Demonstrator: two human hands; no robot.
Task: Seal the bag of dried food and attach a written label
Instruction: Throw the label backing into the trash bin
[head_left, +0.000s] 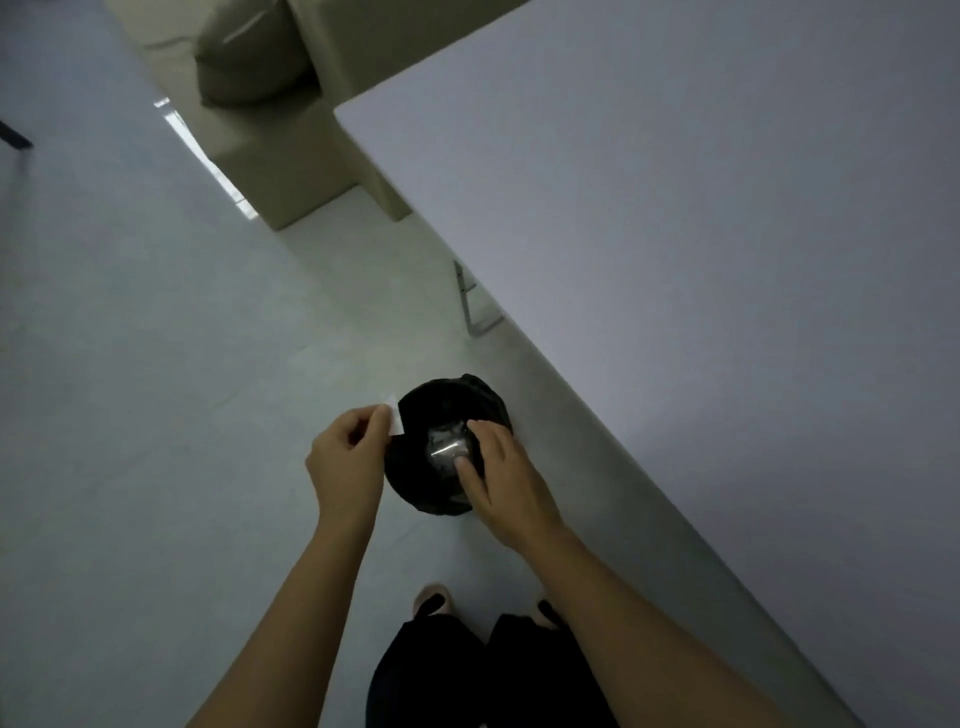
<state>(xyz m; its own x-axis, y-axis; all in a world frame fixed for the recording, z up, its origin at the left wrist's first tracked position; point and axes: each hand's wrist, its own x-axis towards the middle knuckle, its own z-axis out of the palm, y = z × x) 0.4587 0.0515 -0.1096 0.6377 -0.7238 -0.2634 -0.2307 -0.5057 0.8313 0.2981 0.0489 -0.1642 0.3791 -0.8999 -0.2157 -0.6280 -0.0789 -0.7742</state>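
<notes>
Head view only.

Left hand (345, 457) pinching a small white slip (395, 418) between thumb and fingertips, up at the left edge of a black bin (441, 395). Right hand (493, 467) reaching into the bin mouth, fingers curled down around a clear shiny film (445, 442); gripping or letting go, cannot tell. Bin on the floor (182, 389), below and between the two hands. White bench (701, 208) edge running past on the far side of the right hand. Food bag not in view.

Slip probably the label or its backing; cannot tell which. Judged feather-light, limp, maybe tacky on one face. Best held by one corner, thumb and forefinger, sticky side away from skin. Film looks thin and clingy, likely to stick to the fingers.
</notes>
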